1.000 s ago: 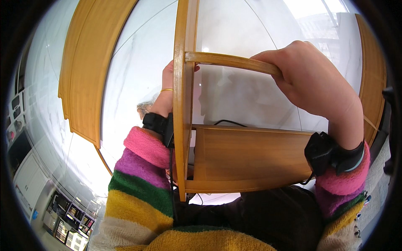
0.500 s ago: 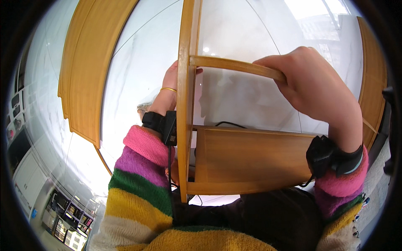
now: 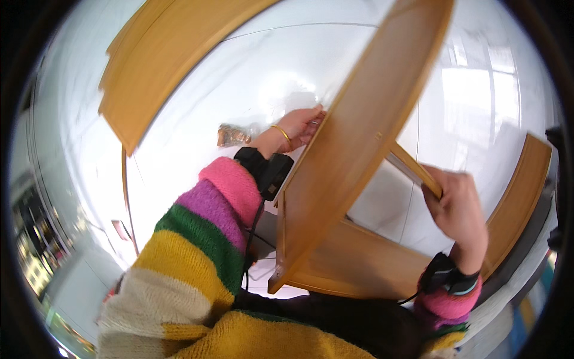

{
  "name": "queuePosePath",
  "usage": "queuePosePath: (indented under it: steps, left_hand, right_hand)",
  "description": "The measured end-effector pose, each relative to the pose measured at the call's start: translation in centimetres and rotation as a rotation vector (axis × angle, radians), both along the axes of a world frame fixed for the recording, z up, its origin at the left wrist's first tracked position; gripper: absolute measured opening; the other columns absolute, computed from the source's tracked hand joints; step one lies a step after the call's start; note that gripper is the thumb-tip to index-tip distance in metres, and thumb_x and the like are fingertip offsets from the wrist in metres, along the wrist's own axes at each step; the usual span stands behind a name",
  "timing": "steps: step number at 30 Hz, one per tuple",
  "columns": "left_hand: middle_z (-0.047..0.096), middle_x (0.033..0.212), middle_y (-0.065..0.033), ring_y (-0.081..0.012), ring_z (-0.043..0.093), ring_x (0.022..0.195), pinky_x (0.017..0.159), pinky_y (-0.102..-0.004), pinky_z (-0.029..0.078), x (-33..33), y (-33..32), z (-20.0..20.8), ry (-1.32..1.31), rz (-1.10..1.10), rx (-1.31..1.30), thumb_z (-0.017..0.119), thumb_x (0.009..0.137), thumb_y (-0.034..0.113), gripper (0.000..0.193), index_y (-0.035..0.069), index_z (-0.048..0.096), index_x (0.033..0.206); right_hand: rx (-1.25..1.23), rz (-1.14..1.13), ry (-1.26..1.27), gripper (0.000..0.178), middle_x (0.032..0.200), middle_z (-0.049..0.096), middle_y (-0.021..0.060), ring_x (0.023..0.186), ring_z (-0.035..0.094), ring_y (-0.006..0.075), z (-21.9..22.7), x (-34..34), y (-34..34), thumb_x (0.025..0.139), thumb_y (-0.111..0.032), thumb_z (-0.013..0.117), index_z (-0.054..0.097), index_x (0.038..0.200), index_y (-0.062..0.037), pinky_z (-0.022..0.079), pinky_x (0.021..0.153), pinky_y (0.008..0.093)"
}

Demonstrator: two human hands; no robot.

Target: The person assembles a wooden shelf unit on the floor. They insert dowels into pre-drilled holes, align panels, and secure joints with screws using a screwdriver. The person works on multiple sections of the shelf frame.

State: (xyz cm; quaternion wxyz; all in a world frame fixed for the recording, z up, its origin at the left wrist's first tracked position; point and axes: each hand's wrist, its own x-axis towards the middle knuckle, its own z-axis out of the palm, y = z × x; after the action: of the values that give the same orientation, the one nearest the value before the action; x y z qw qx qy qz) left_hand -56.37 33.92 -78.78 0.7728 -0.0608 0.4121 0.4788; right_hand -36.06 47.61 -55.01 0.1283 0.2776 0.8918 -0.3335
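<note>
A partly joined wooden frame leans in front of my body. Its long side panel [image 3: 365, 119] runs slantwise, with its broad face toward me. Against the left edge of this panel, my left hand [image 3: 301, 127] has its fingers curled, partly hidden behind the wood. My right hand [image 3: 457, 200] is closed round the outer end of a narrow wooden crossbar [image 3: 412, 167] that juts from the panel. Lower down, a wide wooden board [image 3: 365, 263] meets the same panel near my lap. A small clear bag with brownish contents [image 3: 232, 136] lies on the floor beside my left wrist.
A large wooden panel [image 3: 161, 66] with a stepped edge is at the upper left. Another wooden board [image 3: 519, 194] lies at the right beside grey material. Black straps with cables circle both my wrists. The floor [image 3: 251, 72] is glossy white tile.
The wooden frame has swung from upright to a slant, top toward the right, exposing the side panel's face. My right hand is lower with the crossbar; my left hand shows more fully.
</note>
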Motion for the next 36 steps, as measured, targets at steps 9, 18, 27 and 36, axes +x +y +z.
queuePosePath:
  steps: [9, 18, 27, 36]
  left_hand:
    - [0.053, 0.080, 0.0074, -0.0002, 0.047, 0.065, 0.049, -0.0156, 0.038, 0.3, 0.6, -1.6, 0.058, -0.109, -0.035, 0.048, 0.093, 0.036, 0.028, 0.010, 0.057, 0.098]
    - [0.053, 0.073, 0.0062, -0.0042, 0.054, 0.065, 0.063, -0.0196, 0.055, 0.0, 1.4, 1.0, -0.091, 0.028, -0.204, 0.055, 0.089, 0.029, 0.019, 0.009, 0.058, 0.090]
    - [0.055, 0.093, -0.0032, -0.0143, 0.057, 0.073, 0.064, -0.0239, 0.056, 1.0, -1.0, 3.4, -0.264, 0.032, 0.087, 0.060, 0.086, 0.020, 0.025, 0.003, 0.054, 0.104]
    - [0.063, 0.092, -0.0076, -0.0198, 0.064, 0.075, 0.057, -0.0314, 0.054, 1.0, -1.1, 3.4, -0.364, -0.023, 0.042, 0.057, 0.085, 0.014, 0.020, 0.007, 0.058, 0.104]
  right_hand:
    - [-0.015, -0.092, 0.031, 0.036, 0.096, 0.066, 0.0160, 0.090, 0.062, 0.0219, 3.1, -1.2, 0.6, 0.073, -0.012, 0.066, 0.061, 0.105, 0.0032, 0.047, 0.079, 0.0307]
    - [0.110, 0.486, -0.020, 0.026, 0.093, 0.065, 0.0157, 0.085, 0.064, 0.0262, 9.2, -13.6, -2.9, 0.072, -0.004, 0.065, 0.063, 0.098, -0.0004, 0.048, 0.075, 0.0307]
    - [0.157, 0.961, 0.089, 0.013, 0.081, 0.064, 0.0103, 0.076, 0.060, 0.0291, 6.9, -21.7, -2.1, 0.076, -0.010, 0.061, 0.066, 0.087, -0.0059, 0.046, 0.068, 0.0376]
    - [0.021, 1.026, -0.788, 0.016, 0.087, 0.066, 0.0089, 0.084, 0.063, 0.0271, -6.2, -18.0, -7.6, 0.079, -0.012, 0.052, 0.068, 0.085, -0.0112, 0.050, 0.072, 0.0369]
